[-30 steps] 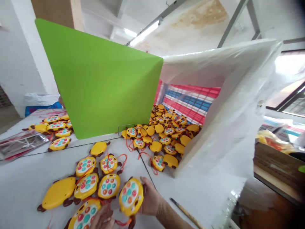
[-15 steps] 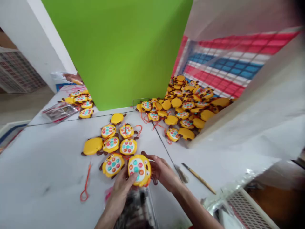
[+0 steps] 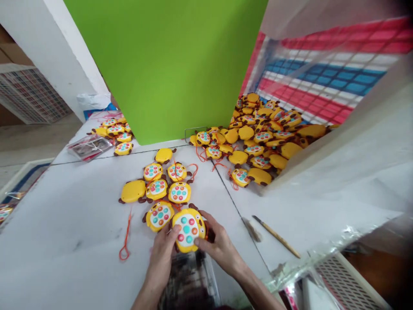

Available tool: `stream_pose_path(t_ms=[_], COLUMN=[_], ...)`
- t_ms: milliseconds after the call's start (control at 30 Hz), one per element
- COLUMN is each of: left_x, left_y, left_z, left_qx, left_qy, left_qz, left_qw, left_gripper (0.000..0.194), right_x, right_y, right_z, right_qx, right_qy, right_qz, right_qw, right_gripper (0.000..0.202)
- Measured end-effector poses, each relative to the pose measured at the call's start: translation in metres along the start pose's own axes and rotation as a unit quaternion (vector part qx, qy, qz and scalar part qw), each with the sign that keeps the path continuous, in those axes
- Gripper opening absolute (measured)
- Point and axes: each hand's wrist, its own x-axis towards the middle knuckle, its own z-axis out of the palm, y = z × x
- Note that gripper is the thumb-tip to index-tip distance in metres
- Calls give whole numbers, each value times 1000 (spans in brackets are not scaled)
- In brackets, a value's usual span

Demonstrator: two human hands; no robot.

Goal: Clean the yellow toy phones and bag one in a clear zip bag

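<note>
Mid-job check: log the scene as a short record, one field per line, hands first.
left hand: holding the held toy at its left edge
right hand: holding the same toy at its right side
held toy: yellow, buttons facing the camera
nearby toys: seven, five buttons up, two yellow backs up
pile: many similar toys, right of the green board
loose cord: orange, looped, left of the hands
stick tool: wooden handle, dark tip, right of the hands

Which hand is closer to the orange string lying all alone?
Left. The left hand is to the right of the orange string, not touching it; the right hand is farther right, on the other side of the held yellow toy.
</note>
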Motion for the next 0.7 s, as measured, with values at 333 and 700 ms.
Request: stream_pose_path(t_ms=[333, 700], left_x=[-4, -13], left_y=[-4, -2], left_z=[-6, -1], left_qx=[-54, 138], left_qy=[-18, -17], left_qz=[1, 33], left_qw=[998, 990], left_gripper=[55, 81], right_x=[5, 1], right_y=[0, -7], right_z=[1, 4], right_qx=[-5, -116], right_qy=[85, 60], right_qz=[-14, -40], right_qw=[996, 991], right_gripper=[71, 43])
